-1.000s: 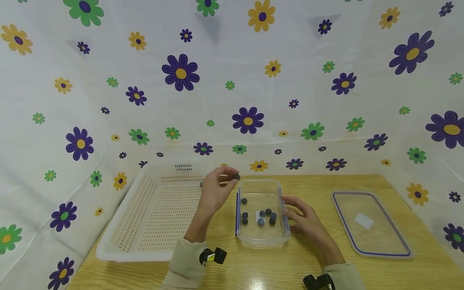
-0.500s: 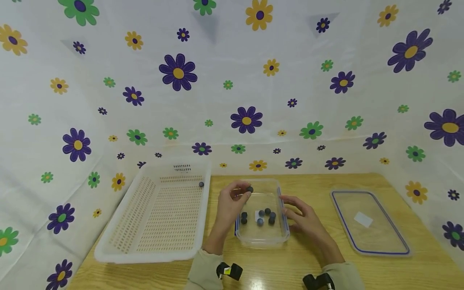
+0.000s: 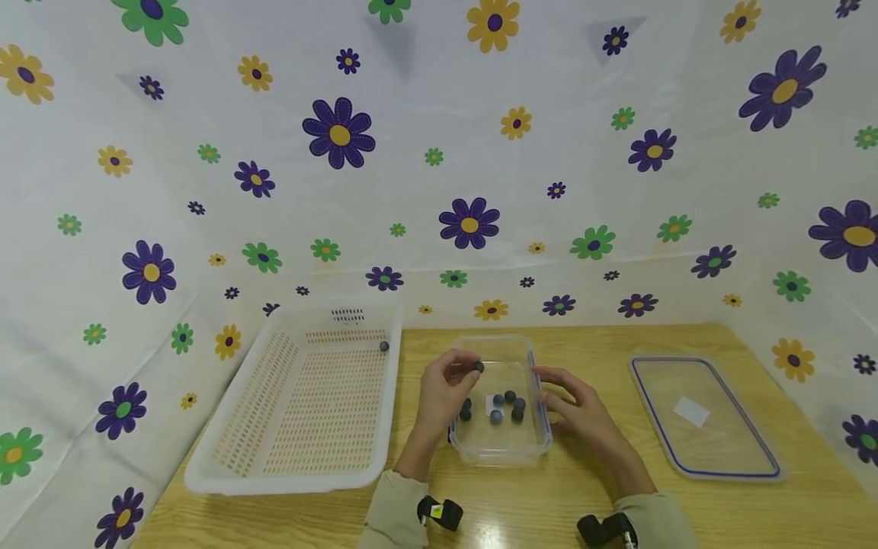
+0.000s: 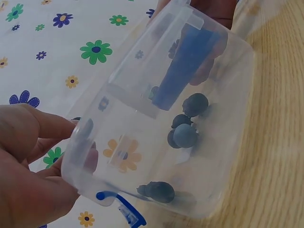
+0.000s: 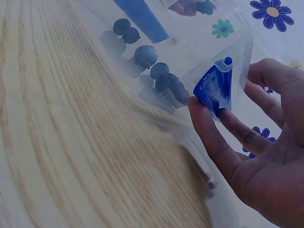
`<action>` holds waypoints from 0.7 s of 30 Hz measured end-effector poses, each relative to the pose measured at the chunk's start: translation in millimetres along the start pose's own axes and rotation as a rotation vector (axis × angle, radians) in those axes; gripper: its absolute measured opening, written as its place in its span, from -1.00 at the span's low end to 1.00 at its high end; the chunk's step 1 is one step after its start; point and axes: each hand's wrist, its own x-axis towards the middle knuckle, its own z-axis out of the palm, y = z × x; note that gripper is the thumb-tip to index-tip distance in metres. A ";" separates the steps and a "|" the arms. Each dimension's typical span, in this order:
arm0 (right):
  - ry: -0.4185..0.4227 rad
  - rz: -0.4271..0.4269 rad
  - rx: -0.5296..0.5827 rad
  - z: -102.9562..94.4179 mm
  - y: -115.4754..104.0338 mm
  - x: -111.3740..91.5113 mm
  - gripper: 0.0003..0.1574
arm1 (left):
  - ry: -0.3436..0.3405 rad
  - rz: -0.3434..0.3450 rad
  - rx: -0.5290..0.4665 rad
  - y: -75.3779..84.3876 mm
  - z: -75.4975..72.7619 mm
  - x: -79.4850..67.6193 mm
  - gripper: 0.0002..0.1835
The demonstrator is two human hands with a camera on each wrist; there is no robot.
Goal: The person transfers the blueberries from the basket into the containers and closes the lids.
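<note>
In the head view my left hand [image 3: 442, 393] pinches a blueberry [image 3: 478, 367] between thumb and fingertips, above the left part of a clear plastic container [image 3: 501, 451]. The left wrist view shows those fingers [image 4: 35, 130] close to the container's wall. Several blueberries [image 3: 497, 416] lie on the container's floor, mostly toward its near half. My right hand [image 3: 583, 408] holds the container's right side, its fingers and thumb at the blue latch [image 5: 213, 90]. One blueberry [image 3: 384, 346] sits in the far right corner of a white perforated basket [image 3: 206, 476] on the left.
A clear lid with a blue seal [image 3: 727, 427] lies flat on the wooden table [image 3: 576, 503], right of the container. Flower-print cloth [image 3: 549, 152] hangs behind and at both sides. The basket's raised rim stands just left of my left hand.
My left hand has carried its blueberry rightward and down, from between basket and container to above the container. The right hand keeps its place at the container's side.
</note>
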 end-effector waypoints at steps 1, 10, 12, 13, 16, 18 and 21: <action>-0.002 0.002 0.002 -0.2 -0.1 0.2 -0.35 | 0.002 0.000 0.005 -0.3 0.2 0.2 -0.79; 0.000 -0.005 0.000 -1.4 -1.3 -0.1 -0.34 | 0.019 0.031 0.052 -4.0 3.9 0.2 -0.81; 0.001 -0.010 -0.003 -1.6 -2.1 -0.4 -0.34 | 0.006 0.032 0.065 -2.3 3.6 0.3 -0.81; 0.000 -0.014 0.000 -1.6 -2.4 -0.5 -0.34 | -0.003 0.034 0.068 -0.8 3.1 0.3 -0.82; 0.000 -0.024 0.002 -0.9 -1.9 -0.4 -0.35 | -0.036 0.025 0.084 7.1 -0.4 -0.6 -0.82; -0.006 -0.029 0.000 0.0 -0.2 -0.1 -0.35 | -0.056 0.023 0.089 16.0 -4.5 -2.1 -0.82; -0.010 -0.034 -0.009 -1.7 0.5 -1.2 -0.36 | -0.082 0.021 0.090 33.3 -9.9 -4.0 -0.82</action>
